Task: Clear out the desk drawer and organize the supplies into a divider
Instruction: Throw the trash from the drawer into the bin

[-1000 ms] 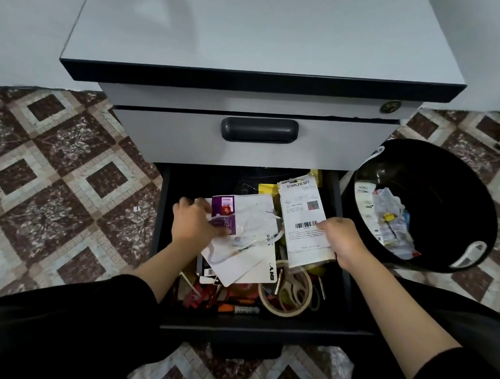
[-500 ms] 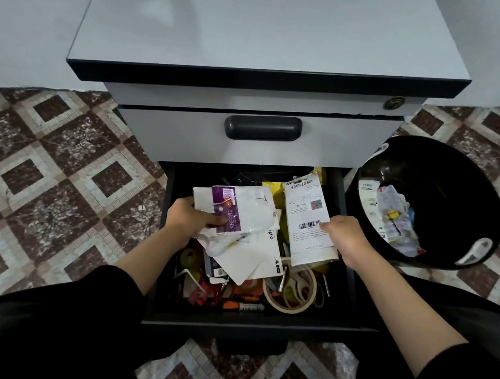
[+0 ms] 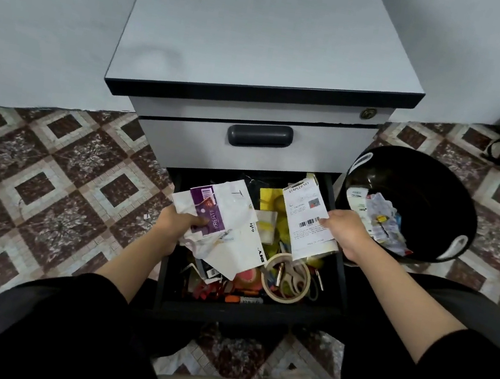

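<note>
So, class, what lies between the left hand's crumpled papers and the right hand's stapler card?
Head view: yellow packaging and a small pale packet, lying in the open drawer.

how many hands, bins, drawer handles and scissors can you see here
hands: 2, the left hand holding crumpled papers, the right hand holding a white card
bins: 1, the black bin
drawer handles: 1, the dark handle
scissors: 1, the scissors in the open drawer
total: 5
</note>
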Demonstrator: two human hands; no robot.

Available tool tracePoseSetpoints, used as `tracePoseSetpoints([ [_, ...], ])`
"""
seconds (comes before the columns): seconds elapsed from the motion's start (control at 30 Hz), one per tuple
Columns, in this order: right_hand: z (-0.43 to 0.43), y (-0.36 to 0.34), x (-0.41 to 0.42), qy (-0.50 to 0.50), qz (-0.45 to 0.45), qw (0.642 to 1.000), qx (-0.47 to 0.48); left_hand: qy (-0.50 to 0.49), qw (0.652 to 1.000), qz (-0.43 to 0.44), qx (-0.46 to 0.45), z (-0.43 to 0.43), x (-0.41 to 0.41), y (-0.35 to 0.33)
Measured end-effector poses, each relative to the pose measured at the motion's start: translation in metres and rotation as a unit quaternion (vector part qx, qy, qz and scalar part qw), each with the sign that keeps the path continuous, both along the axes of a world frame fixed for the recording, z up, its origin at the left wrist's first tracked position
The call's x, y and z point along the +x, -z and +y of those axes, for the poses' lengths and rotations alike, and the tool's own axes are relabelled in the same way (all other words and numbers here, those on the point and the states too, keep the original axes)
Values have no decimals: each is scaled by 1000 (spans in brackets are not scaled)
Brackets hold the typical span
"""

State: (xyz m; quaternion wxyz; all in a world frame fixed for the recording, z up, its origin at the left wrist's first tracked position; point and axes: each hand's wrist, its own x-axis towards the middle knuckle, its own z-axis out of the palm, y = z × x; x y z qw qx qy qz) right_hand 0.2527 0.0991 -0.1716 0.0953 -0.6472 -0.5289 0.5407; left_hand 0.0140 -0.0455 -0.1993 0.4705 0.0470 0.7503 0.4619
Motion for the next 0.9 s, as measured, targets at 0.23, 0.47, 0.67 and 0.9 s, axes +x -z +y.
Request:
tracePoseSetpoints([
  [0.23, -14, -16, 6, 3, 2, 1000, 9, -16, 999, -14, 26, -17, 0, -8],
  [0.47, -23, -32, 16, -6, 11, 1000, 28, -18, 995, -55, 80, -31, 5, -36],
  [0.67, -29, -40, 31, 0, 21, 999, 32, 1, 992, -87, 87, -35, 23, -52],
  [0.9, -14, -54, 71, 102, 64, 992, 30, 31, 985, -112, 125, -14, 62, -67],
])
